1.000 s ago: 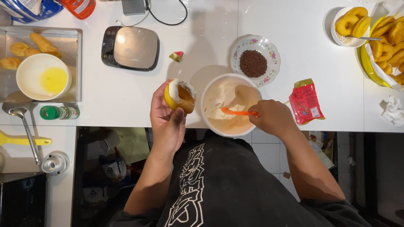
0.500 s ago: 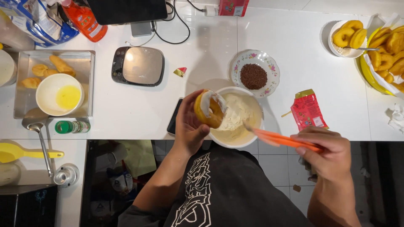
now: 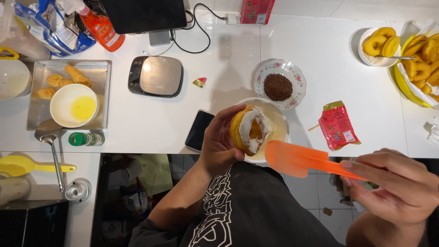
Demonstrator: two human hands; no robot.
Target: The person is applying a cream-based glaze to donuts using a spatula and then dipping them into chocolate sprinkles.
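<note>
A cream-smeared doughnut (image 3: 249, 130) is gripped by the left hand (image 3: 219, 144) over the bowl (image 3: 280, 120). An orange spatula (image 3: 297, 160) is clasped in the right hand (image 3: 398, 180), right of the bowl. Cream is probably best spread evenly, with drips kept over the bowl.

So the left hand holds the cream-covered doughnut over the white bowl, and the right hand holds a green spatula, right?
Not quite. The head view shows the spatula in the right hand is orange, not green. The rest stands: the left hand holds the cream-covered doughnut over the white bowl.
</note>
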